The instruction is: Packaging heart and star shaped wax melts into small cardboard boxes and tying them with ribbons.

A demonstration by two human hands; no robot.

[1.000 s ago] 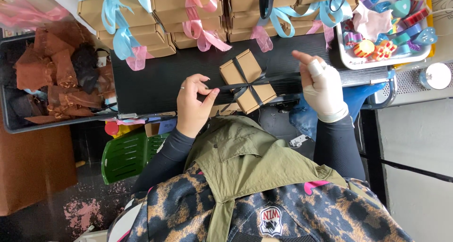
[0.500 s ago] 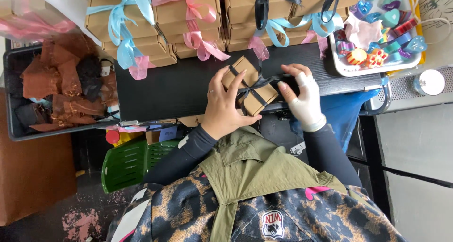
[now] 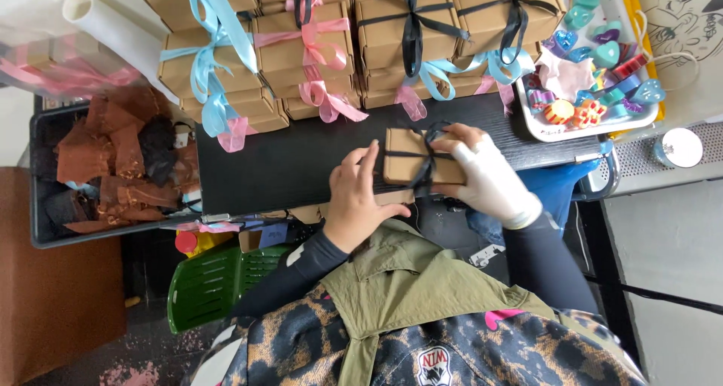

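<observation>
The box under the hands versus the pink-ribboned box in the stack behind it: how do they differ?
The box under the hands has a thin black ribbon; the pink-ribboned box has a wider pink one. The first lies alone on the black table, held by the left hand and the right hand; the second sits untouched on other boxes. The pink bow is tied, with loose tails; the black ribbon is in the right hand's fingers. Both are brown cardboard.

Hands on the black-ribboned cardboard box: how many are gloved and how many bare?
Gloved: 1, the right hand, in a white glove
Bare: 1, the left hand
Total: 2, both holding the cardboard box
</observation>
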